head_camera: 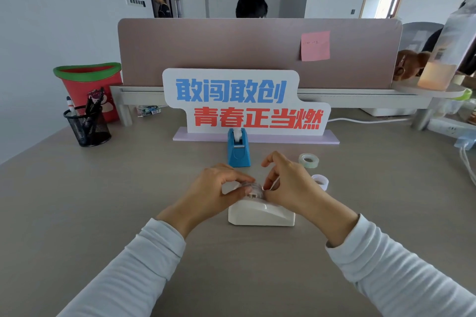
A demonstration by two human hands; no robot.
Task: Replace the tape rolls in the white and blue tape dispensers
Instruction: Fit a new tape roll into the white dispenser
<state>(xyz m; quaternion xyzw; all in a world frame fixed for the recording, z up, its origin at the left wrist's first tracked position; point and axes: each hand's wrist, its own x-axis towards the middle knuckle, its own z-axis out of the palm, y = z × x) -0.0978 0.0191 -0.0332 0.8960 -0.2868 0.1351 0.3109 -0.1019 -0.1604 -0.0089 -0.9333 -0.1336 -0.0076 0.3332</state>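
Observation:
The white tape dispenser (pixel 260 213) lies on the desk in front of me. A clear tape roll (pixel 253 187) sits at its top, pinched from the left by my left hand (pixel 221 188) and from the right by my right hand (pixel 286 183). My fingers hide most of the roll. The blue tape dispenser (pixel 238 148) stands upright just behind, with a white roll in it. Two loose rolls lie to the right: a greenish clear one (pixel 308 160) and a white one (pixel 320 181), partly behind my right hand.
A slogan sign (pixel 244 103) on a lilac base stands behind the blue dispenser. A mesh pen cup (pixel 87 125) and a red bucket (pixel 90 87) are at the left. A partition (pixel 219 49) closes the back. Cables and a power strip (pixel 448 128) lie at the right.

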